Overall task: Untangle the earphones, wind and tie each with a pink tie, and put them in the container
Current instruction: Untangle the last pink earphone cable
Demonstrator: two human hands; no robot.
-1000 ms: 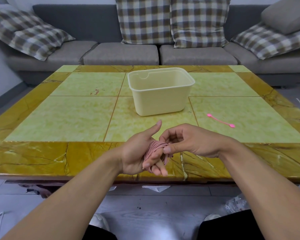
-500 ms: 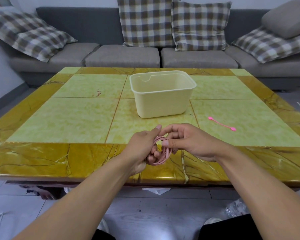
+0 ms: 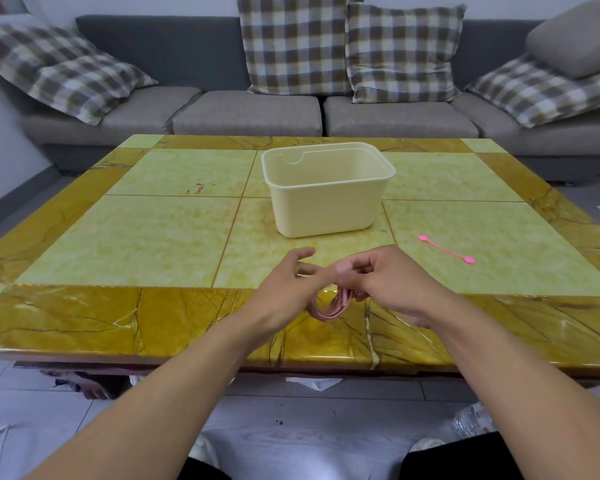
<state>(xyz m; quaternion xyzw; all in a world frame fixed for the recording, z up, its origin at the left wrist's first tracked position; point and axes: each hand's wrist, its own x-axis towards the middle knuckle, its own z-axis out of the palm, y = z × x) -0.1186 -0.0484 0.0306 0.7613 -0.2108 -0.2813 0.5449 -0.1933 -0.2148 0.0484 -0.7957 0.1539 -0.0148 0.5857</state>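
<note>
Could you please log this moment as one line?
right hand: pinches coiled pink earphones | left hand: open | pink tie: on table | container: upright

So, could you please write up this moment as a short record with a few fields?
setting: yellow tiled table, grey sofa behind
left hand: fingers loosely spread, touching the coil
right hand: pinching the coil
earphone coil: pink, wound in loops, held above the table's near edge
pink tie: lying loose on the table, right of the container
container: cream, open-topped, nothing seen inside
</note>
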